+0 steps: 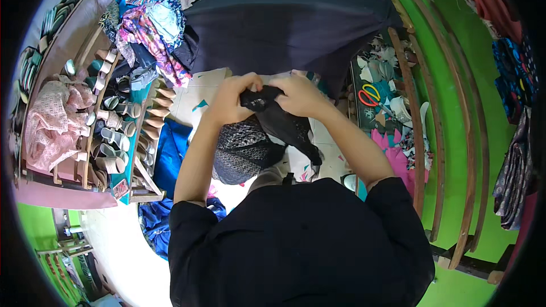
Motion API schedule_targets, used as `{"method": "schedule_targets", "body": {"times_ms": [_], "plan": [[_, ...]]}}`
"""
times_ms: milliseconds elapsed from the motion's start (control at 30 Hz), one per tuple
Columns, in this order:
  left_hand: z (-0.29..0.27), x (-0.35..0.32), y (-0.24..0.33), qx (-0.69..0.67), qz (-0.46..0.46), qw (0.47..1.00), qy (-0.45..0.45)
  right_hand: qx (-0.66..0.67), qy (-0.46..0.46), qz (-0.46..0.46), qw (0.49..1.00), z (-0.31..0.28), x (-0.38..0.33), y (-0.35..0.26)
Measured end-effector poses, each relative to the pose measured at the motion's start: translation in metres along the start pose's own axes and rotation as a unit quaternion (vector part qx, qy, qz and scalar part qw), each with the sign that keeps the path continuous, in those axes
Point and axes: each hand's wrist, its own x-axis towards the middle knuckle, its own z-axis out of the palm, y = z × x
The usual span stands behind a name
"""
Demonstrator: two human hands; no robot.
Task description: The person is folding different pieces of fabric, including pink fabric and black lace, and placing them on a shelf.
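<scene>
Holding one black cloth point(272, 115), bunched between two hands, with fingers of left hand point(234, 99) and right hand point(298, 96) curled closely on it, above one patterned grey-black cloth point(243, 150); well apart rightward, among fabric scraps point(387, 55), one pair of scissors point(371, 95) (red and yellow in the handles).

Shoes point(112, 138) stand in rows at left beside pink cloth point(52, 122); clothes point(162, 20) lie heaped beyond; scissors point(376, 103) rest among fabric scraps point(367, 71) at right.
</scene>
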Motion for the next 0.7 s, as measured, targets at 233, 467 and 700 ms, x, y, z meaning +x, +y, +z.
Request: {"method": "schedule_targets", "body": {"times_ms": [233, 467, 700], "plan": [[-0.014, -0.03, -0.011, 0.05, -0.103, 0.993, 0.038, 0.035, 0.08, 0.014, 0.996, -0.011, 0.01, -0.041], [-0.001, -0.04, -0.016, 0.175, -0.119, 0.942, 0.261, -0.042, 0.187, 0.041, 0.981, -0.021, 0.029, -0.047], [0.057, -0.027, 0.018, 0.195, -0.155, 0.886, 0.391, -0.072, 0.207, 0.026, 0.975, -0.021, 0.031, -0.057]]}}
